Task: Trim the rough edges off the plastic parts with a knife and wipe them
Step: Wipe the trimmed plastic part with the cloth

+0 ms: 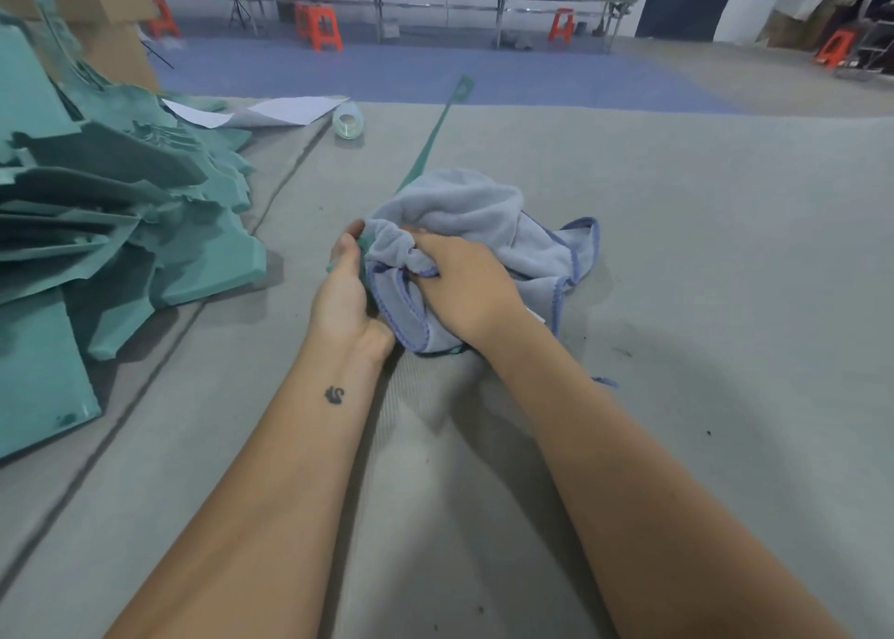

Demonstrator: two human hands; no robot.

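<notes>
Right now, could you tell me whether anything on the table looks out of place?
The small clear jar lies tipped on its side beside loose paper sheets. The green parts sit in a ragged, slumping pile.

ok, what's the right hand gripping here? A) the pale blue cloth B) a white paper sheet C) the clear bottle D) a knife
A: the right hand has its fingers curled into the bunched pale blue microfibre cloth with darker blue edging, wrapped round the long thin green plastic part; no knife shows in its grip.

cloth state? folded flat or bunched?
Bunched. The pale blue microfibre cloth is crumpled in a heap, gripped by the right hand; blue-stitched edges curl loose.
</notes>
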